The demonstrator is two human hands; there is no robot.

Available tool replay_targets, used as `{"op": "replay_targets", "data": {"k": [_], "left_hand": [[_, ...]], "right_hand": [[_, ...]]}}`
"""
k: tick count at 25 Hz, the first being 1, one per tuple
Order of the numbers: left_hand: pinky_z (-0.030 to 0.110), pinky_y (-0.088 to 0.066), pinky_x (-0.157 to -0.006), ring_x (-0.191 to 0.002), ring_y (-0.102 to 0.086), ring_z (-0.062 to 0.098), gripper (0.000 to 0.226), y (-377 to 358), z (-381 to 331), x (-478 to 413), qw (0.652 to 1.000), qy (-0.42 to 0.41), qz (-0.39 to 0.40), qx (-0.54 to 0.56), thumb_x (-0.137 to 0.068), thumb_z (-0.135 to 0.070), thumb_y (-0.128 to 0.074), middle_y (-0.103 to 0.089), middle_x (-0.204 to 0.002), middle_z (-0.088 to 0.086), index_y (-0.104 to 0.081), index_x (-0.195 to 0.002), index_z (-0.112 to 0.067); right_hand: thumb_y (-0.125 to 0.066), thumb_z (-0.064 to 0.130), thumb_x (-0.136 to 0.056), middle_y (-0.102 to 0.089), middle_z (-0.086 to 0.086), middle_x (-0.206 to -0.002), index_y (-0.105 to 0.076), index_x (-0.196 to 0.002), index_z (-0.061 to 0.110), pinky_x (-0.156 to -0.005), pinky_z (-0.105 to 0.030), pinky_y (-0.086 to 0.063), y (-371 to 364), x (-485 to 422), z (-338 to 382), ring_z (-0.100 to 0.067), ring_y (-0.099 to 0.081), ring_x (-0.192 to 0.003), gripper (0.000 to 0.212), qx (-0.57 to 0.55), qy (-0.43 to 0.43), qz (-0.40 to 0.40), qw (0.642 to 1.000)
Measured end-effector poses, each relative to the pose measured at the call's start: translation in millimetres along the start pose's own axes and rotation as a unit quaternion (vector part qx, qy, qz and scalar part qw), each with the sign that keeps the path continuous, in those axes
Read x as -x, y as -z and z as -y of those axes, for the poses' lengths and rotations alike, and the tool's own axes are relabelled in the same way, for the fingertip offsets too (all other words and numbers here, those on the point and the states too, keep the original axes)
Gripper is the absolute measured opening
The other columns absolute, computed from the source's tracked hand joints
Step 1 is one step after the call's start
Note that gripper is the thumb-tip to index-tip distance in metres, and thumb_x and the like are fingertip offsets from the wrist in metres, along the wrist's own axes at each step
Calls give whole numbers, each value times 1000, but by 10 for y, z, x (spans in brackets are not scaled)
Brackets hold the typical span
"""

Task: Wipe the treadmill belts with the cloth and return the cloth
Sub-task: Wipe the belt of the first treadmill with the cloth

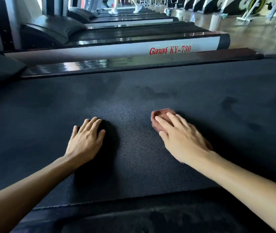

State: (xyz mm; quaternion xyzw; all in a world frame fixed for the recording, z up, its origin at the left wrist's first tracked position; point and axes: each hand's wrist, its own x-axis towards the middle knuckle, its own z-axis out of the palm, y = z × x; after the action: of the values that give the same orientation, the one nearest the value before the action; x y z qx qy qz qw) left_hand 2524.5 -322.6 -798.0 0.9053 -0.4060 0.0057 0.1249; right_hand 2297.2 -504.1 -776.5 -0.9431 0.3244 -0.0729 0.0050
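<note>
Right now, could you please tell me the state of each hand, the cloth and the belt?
belt: darker patches beyond the hands.
left hand: open, flat on the belt, holding nothing.
right hand: open, straight fingers pressing the cloth.
cloth: bunched, on the belt under the right hand.

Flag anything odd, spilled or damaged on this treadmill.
Darker blotches mark the belt beyond the hands; damp patches or smudges, I cannot tell. The right hand presses the reddish cloth flat nearby; the left hand rests on the belt. No damage shows.
</note>
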Motion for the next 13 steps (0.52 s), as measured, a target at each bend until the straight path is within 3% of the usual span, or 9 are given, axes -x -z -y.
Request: {"op": "replay_targets", "data": {"k": [3, 5, 7, 9, 13], "left_hand": [[45, -5, -119, -149, -4, 16, 55, -25, -21, -196, 1000, 4, 7, -5, -102, -45, -27, -13, -161, -9, -21, -153, -25], [46, -6, -119, -149, -4, 16, 54, -22, -10, -377, 1000, 2, 8, -10, -102, -43, -26, -12, -161, -9, -20, -153, -25], [45, -6, -119, -149, -6, 16, 53, -13, 56, -522, 1000, 9, 1, 2, -103, -40, -26, -13, -161, -9, -21, -153, -25], [44, -6, -119, -149, -7, 16, 52, -22, 155, -528, 1000, 12, -10, 7, -103, -40, -27, -15, -161, -9, -22, -153, -25], [48, -9, -119, -149, -7, 16, 55, -37, 230, -454, 1000, -2, -4, -10, -101, -47, -23, -15, -161, -11, -23, -152, -27]], "right_hand": [[-41, 41, -89, -49, -3, -145, -51, -137, 36, -99, -42, -46, -11, 588, 259, -26, -47, -133, 49, -33, 79, -92, 992], [-36, 44, -89, -46, 0, -148, -48, -139, 39, -104, -42, -44, -96, 470, 520, -23, -42, -137, 51, -83, 162, -70, 981], [-34, 45, -94, -28, 3, -159, -34, -146, 43, -115, -42, -30, -120, -79, 668, -19, -23, -147, 51, -99, 199, -41, 974], [-37, 44, -99, -15, 6, -162, -25, -149, 44, -118, -42, -20, -157, -653, 604, -18, -12, -149, 52, -79, 138, 10, 987], [-40, 40, -99, -25, 0, -156, -30, -146, 38, -107, -43, -31, -65, -943, 127, -25, -25, -139, 48, -6, -71, 4, 997]]}}
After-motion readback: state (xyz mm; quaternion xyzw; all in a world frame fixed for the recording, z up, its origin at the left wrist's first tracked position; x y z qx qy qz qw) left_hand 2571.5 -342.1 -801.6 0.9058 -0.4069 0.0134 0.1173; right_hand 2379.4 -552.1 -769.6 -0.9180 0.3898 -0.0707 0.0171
